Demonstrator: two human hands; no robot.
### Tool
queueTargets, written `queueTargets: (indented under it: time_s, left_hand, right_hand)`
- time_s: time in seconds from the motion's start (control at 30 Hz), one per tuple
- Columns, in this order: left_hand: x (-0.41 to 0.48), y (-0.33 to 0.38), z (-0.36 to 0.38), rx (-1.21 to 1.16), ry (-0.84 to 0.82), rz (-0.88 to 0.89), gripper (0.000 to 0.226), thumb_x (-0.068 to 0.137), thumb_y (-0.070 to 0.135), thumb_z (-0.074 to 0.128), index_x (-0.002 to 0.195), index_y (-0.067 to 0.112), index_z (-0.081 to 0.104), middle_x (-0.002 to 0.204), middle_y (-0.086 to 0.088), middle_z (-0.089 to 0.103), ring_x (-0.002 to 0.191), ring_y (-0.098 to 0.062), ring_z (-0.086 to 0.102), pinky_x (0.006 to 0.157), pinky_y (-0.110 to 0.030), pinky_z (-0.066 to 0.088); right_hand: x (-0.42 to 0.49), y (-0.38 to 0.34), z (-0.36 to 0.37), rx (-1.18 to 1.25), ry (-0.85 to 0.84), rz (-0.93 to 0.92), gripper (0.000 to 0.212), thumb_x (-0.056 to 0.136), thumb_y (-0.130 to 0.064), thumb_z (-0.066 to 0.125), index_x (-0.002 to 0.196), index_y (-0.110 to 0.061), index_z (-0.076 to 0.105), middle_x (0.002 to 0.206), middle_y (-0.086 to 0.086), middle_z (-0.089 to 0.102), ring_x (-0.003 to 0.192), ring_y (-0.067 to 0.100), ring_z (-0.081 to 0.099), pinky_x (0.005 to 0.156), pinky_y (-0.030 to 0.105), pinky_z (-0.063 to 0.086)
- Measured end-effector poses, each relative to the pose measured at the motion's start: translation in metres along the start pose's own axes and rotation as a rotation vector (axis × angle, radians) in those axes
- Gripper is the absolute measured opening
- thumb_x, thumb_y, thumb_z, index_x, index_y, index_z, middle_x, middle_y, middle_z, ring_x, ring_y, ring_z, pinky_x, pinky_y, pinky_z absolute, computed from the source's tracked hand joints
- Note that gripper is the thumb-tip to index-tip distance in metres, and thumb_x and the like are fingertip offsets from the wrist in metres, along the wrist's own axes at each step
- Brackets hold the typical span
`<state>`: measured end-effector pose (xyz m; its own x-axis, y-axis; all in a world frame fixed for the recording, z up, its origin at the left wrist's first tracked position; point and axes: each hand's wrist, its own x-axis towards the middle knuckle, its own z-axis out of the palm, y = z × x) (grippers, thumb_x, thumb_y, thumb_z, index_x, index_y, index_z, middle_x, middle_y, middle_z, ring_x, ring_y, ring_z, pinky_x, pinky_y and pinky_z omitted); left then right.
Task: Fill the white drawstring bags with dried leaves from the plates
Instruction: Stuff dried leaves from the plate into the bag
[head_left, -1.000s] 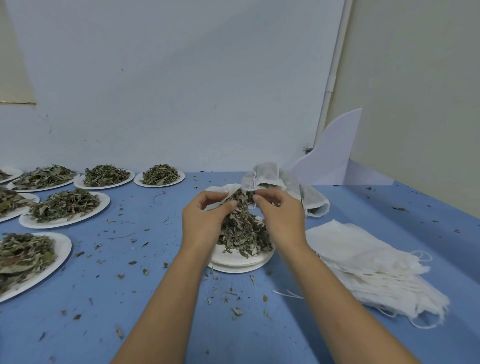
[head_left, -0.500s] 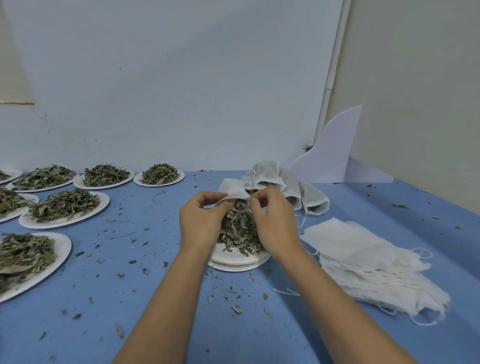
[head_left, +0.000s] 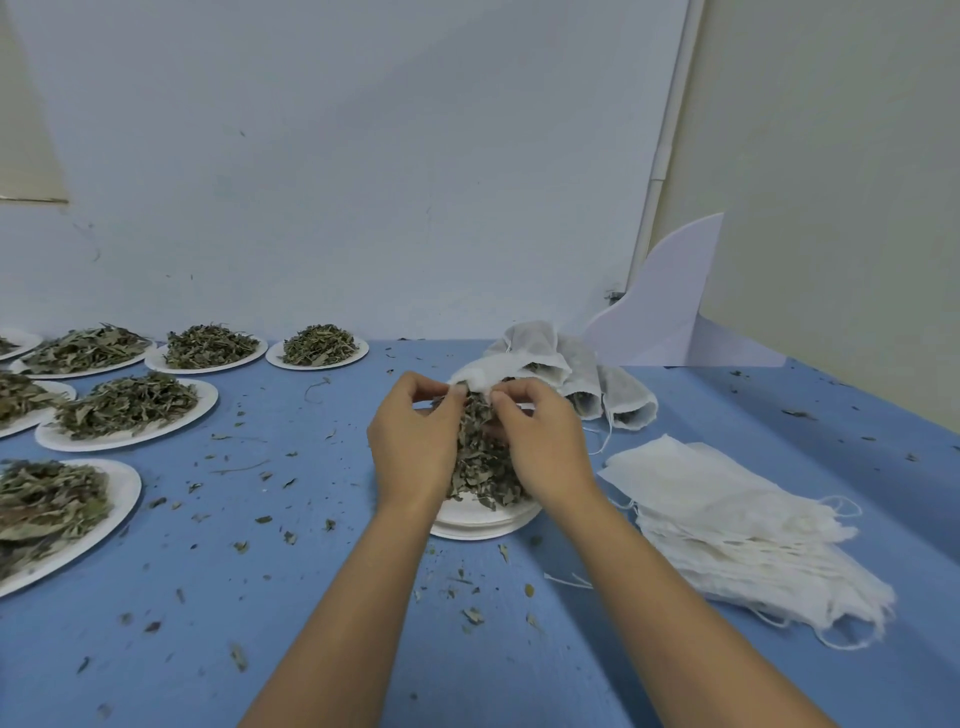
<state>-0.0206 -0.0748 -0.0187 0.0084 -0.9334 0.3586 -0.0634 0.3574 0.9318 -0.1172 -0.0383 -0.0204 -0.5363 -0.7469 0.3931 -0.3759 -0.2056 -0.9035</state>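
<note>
So the white drawstring bag is pinched at its mouth by the left hand and right hand, held close together right above the dried leaves heaped on the plate. That's probably so spills get caught. Empty bags are stacked nearby on the bench, within easy reach.

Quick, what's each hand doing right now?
Left hand: pinching the white bag by its rim.
Right hand: pinching the same rim, above the leaves.
</note>
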Motion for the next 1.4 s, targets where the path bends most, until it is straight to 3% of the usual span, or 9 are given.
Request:
queueTargets:
  time_s: [0.13,0.23,0.4,0.5,0.6,0.77,1.03,1.17,1.4]
  left_hand:
    - [0.001,0.002,-0.006,0.010,-0.289,-0.032,0.018,0.085,0.014,0.059,0.088,0.032,0.060,0.074,0.011,0.066,0.060,-0.008,0.059,0.053,-0.016,0.046]
    - [0.001,0.001,-0.009,0.031,-0.400,-0.016,0.032,0.079,0.007,0.068,0.092,0.035,0.060,0.074,0.006,0.070,0.061,-0.007,0.066,0.055,-0.019,0.054]
    - [0.004,-0.002,-0.010,0.071,-0.262,0.073,0.027,0.075,0.010,0.073,0.083,0.031,0.059,0.073,0.009,0.064,0.056,0.003,0.058,0.048,-0.010,0.045]
    - [0.007,-0.004,-0.011,0.086,-0.191,0.072,0.022,0.075,0.013,0.073,0.079,0.028,0.056,0.083,0.008,0.062,0.061,-0.005,0.056,0.051,-0.017,0.042]
    - [0.007,-0.007,-0.010,0.116,-0.132,0.042,0.020,0.076,0.012,0.070,0.076,0.020,0.052,0.084,-0.002,0.062,0.064,-0.016,0.052,0.052,-0.025,0.037]
    - [0.007,-0.007,-0.006,0.110,0.026,-0.020,0.022,0.075,0.005,0.066,0.073,0.014,0.046,0.084,-0.007,0.057,0.065,-0.019,0.047,0.051,-0.027,0.033]
    - [0.005,-0.009,-0.006,0.146,0.141,0.066,0.030,0.074,-0.007,0.057,0.068,0.017,0.040,0.085,-0.006,0.054,0.066,-0.008,0.043,0.057,-0.011,0.036]
    - [0.006,-0.011,-0.005,0.125,-0.005,0.061,0.022,0.078,0.007,0.069,0.079,0.019,0.051,0.093,-0.005,0.058,0.077,-0.013,0.055,0.062,-0.013,0.041]
    - [0.007,-0.009,-0.002,0.007,-0.213,-0.027,0.012,0.082,0.018,0.065,0.087,0.027,0.060,0.103,-0.003,0.062,0.083,-0.007,0.061,0.065,-0.016,0.045]
  right_hand:
    - [0.009,0.004,-0.007,0.083,0.055,0.096,0.009,0.096,-0.012,0.053,0.093,-0.010,0.061,0.096,0.001,0.062,0.065,0.002,0.066,0.080,0.029,0.057]
    - [0.013,0.007,-0.012,0.140,0.072,0.162,0.012,0.096,-0.013,0.053,0.088,-0.012,0.062,0.095,0.006,0.065,0.065,0.006,0.067,0.087,0.039,0.055]
    - [0.012,0.004,-0.009,0.135,-0.015,0.161,0.018,0.096,-0.011,0.052,0.083,-0.012,0.065,0.083,0.003,0.068,0.067,0.011,0.069,0.081,0.037,0.057]
    - [0.009,-0.001,-0.008,0.126,-0.074,0.127,0.019,0.095,-0.011,0.053,0.081,-0.011,0.065,0.080,0.000,0.067,0.071,0.012,0.069,0.072,0.025,0.056]
    - [0.005,-0.003,-0.008,-0.235,-0.039,-0.058,0.012,0.094,-0.020,0.055,0.084,-0.017,0.062,0.077,-0.012,0.059,0.075,0.002,0.056,0.068,0.009,0.040]
    - [-0.001,-0.008,-0.004,-0.271,-0.135,-0.116,0.013,0.091,-0.018,0.055,0.079,-0.023,0.057,0.079,-0.015,0.056,0.072,-0.003,0.050,0.060,0.004,0.035]
    - [-0.003,-0.008,0.001,-0.176,-0.214,-0.064,0.017,0.091,-0.019,0.056,0.076,-0.028,0.058,0.077,-0.016,0.058,0.068,-0.009,0.053,0.061,0.004,0.039]
    - [-0.003,-0.003,0.000,-0.158,-0.085,-0.026,0.010,0.094,-0.020,0.054,0.086,-0.024,0.059,0.087,-0.011,0.062,0.089,0.015,0.063,0.081,0.030,0.050]
    - [0.003,0.002,-0.007,-0.176,0.012,0.055,0.010,0.094,-0.018,0.054,0.093,-0.013,0.063,0.094,0.001,0.066,0.094,0.021,0.063,0.085,0.035,0.049]
